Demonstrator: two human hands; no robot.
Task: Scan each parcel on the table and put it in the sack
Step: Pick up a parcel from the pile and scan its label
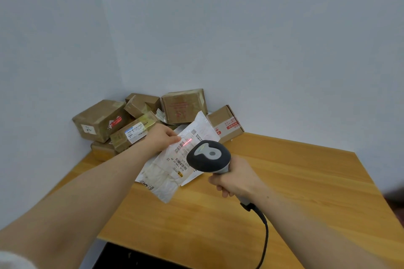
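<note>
My left hand (160, 137) grips the upper left edge of a white plastic mailer parcel (172, 166), held tilted above the wooden table (284, 181). Its shipping label with barcodes faces up, and a red scan line lies across the label. My right hand (237, 178) grips the handle of a dark grey barcode scanner (208, 156), whose head points at the label. The scanner's black cable (264, 233) hangs down toward the near table edge. The sack is not clearly in view.
Several brown cardboard parcels (184, 106) are piled in the table's far corner against the pale walls. One box (227, 123) lies at the pile's right end. A dark surface (135, 257) shows below the table's near edge.
</note>
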